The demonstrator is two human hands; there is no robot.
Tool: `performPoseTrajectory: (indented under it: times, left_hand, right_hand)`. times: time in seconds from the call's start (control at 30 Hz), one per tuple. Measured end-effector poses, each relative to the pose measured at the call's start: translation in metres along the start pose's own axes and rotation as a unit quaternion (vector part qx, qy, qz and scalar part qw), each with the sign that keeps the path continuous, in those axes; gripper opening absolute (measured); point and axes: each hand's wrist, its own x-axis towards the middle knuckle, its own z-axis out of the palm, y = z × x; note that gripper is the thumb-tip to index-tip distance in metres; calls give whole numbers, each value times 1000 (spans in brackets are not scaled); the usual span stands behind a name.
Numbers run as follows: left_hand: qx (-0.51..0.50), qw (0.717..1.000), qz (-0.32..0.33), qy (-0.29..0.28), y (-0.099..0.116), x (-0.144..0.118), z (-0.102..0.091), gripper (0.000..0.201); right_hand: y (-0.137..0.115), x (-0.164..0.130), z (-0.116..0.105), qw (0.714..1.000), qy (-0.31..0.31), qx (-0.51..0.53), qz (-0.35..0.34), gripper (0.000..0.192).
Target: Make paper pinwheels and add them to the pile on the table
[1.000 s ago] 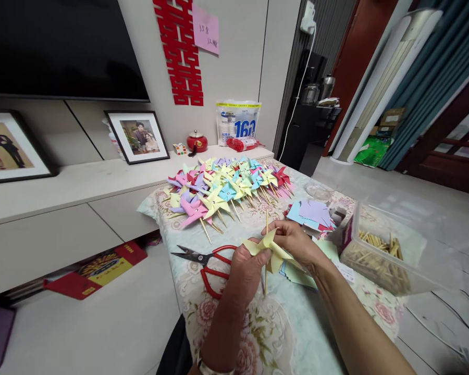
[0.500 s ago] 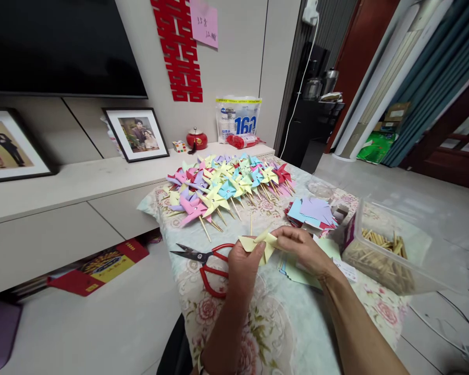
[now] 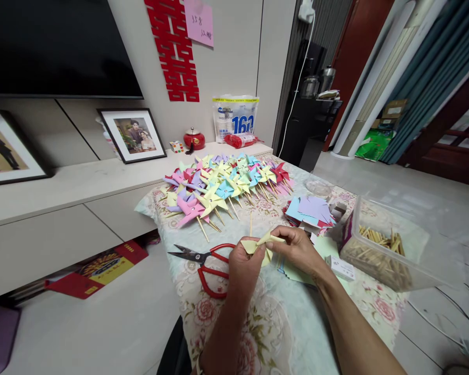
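A pale yellow paper pinwheel (image 3: 266,240) with bent blades is between my two hands over the table. My left hand (image 3: 247,263) pinches it near the middle, thumb on top. My right hand (image 3: 295,247) is closed on its right side, fingertips close to the left thumb. Past the hands a thin wooden stick (image 3: 250,224) points away; its near end is hidden. Red-handled scissors (image 3: 203,258) lie partly spread just left of my left hand. Many finished pinwheels (image 3: 226,187) in pink, yellow, blue, purple and red lie heaped farther back.
Coloured paper squares (image 3: 312,208) are stacked at the right. Green paper sheets (image 3: 297,273) lie under my right hand, beside a small white box (image 3: 341,267). A clear plastic bin (image 3: 375,255) of short wooden sticks stands at the table's right edge. A white cabinet (image 3: 78,182) runs behind.
My right hand has shifted slightly left, its fingertips now closer to the pinwheel's middle beside the left thumb. The whole view has moved a little.
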Motion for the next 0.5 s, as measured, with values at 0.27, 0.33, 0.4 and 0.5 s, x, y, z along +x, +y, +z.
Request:
performPoseTrajectory:
  times: [0.27, 0.33, 0.4, 0.5]
  left_hand:
    - [-169, 985, -22, -32, 21, -3, 4, 35]
    - [-231, 972, -32, -9, 25, 0, 3, 39]
    - [-278, 959, -56, -5, 29, 1, 2, 42]
    - [-310, 948, -65, -8, 32, 2, 0, 43]
  right_hand:
    - [9, -5, -13, 985, 34, 169, 27, 21]
    - [9, -11, -16, 975, 8, 219, 46, 23]
    - [8, -18, -16, 969, -36, 237, 63, 24]
    - [6, -26, -12, 962, -97, 247, 62, 24]
